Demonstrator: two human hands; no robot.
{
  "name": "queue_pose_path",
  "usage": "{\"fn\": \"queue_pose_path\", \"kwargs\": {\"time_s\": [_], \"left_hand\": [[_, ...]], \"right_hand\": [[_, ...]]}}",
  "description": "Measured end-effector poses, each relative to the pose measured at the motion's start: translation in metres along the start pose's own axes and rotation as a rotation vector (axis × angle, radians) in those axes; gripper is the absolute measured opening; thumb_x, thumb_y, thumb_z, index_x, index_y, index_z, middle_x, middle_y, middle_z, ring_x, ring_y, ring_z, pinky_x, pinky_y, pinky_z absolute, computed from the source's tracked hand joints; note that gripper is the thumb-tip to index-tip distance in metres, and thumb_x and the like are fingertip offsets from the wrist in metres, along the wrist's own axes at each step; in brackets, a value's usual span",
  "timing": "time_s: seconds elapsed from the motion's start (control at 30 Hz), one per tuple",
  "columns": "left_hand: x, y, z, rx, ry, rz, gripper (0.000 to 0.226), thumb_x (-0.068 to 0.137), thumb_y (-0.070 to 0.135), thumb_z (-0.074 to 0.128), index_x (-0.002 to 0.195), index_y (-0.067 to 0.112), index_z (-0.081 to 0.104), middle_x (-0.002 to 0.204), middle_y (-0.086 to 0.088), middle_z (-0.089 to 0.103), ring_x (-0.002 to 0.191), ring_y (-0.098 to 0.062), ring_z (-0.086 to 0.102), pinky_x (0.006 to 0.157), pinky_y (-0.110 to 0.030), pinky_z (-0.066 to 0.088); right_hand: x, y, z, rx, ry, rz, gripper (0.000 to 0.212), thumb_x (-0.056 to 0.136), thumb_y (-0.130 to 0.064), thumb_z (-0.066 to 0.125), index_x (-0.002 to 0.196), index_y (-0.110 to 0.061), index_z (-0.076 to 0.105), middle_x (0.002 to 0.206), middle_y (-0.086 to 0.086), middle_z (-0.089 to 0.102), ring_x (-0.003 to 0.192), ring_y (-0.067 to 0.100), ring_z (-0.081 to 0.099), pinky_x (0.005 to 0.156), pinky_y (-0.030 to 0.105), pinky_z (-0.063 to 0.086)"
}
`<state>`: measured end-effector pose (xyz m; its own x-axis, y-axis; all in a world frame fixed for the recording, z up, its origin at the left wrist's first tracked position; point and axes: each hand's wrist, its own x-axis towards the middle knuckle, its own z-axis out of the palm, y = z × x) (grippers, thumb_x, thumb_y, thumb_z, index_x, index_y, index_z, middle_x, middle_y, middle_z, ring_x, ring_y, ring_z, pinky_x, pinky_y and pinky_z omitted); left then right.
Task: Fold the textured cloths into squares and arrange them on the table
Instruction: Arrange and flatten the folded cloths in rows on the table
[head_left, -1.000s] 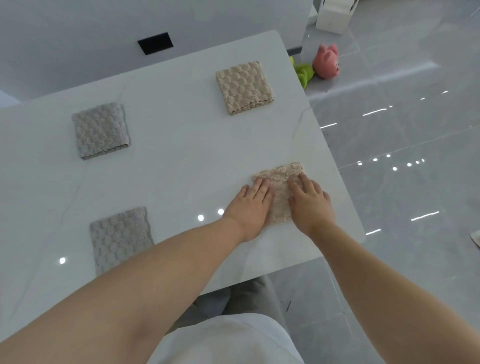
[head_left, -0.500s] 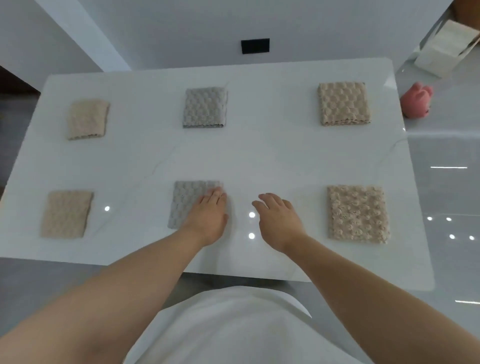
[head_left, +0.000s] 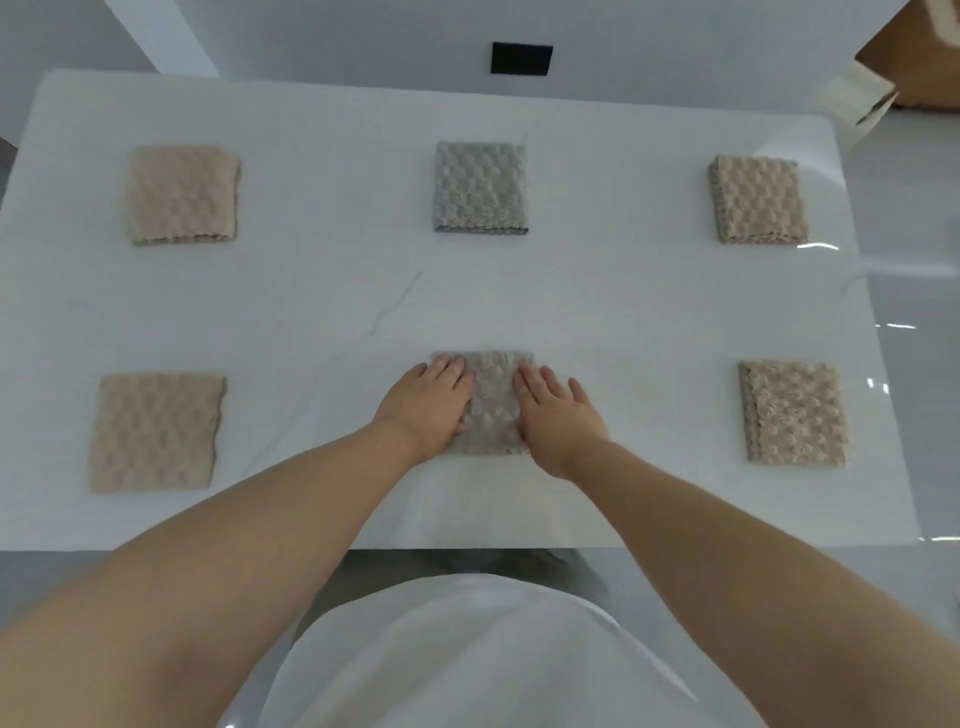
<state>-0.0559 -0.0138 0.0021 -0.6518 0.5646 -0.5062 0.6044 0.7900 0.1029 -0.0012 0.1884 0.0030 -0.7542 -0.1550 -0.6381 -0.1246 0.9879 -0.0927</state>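
Fingers on both hands lie straight and close together, pressing flat and gripping nothing. On the white table six folded cloths sit in two rows of three, well apart. The near grey cloth, front row centre, runs slightly longer away from the person. The left hand covers its left edge and the right hand its right edge, so the cloth lies under and between them, equally near both.
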Motion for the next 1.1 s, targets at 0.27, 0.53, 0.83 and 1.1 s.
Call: {"fn": "queue_pose_path", "kwargs": {"time_s": [0.27,0.53,0.83,1.1], "left_hand": [[-0.003,-0.018,0.005,0.034,0.031,0.121,0.087,0.096,0.05,0.058,0.16,0.009,0.016,0.168,-0.012,0.014,0.154,-0.028,0.013,0.12,-0.04,0.027],[-0.023,-0.013,0.007,-0.036,-0.033,-0.063,0.091,0.096,0.051,0.055,0.161,0.012,0.005,0.17,-0.009,0.001,0.157,-0.027,0.0,0.124,-0.046,0.015],[-0.079,-0.047,0.014,-0.181,0.017,-0.212,0.079,0.103,0.035,0.051,0.161,0.009,0.005,0.17,-0.009,0.003,0.157,-0.024,0.001,0.127,-0.039,0.007],[-0.14,-0.12,0.02,-0.395,0.187,-0.443,0.058,0.102,0.025,0.052,0.156,0.013,0.035,0.165,-0.004,0.028,0.15,-0.024,0.028,0.121,-0.037,0.022]], "right_hand": [[-0.002,-0.021,-0.014,0.033,-0.047,0.147,0.088,0.099,-0.029,0.048,0.161,-0.018,-0.014,0.168,-0.004,-0.021,0.157,0.022,-0.008,0.127,0.048,0.001],[0.001,-0.04,-0.016,-0.002,0.038,0.185,0.094,0.094,-0.026,0.058,0.161,-0.012,-0.007,0.169,0.009,-0.014,0.156,0.032,-0.008,0.126,0.053,0.003],[0.011,-0.055,-0.017,-0.069,-0.055,0.038,0.102,0.091,-0.028,0.055,0.159,-0.018,-0.02,0.167,0.006,-0.025,0.154,0.031,-0.021,0.125,0.056,-0.001],[0.013,-0.151,-0.056,-0.029,0.059,-0.169,0.066,0.094,-0.022,0.046,0.155,-0.011,0.025,0.158,0.015,0.031,0.149,0.035,0.024,0.124,0.051,0.018]]}}
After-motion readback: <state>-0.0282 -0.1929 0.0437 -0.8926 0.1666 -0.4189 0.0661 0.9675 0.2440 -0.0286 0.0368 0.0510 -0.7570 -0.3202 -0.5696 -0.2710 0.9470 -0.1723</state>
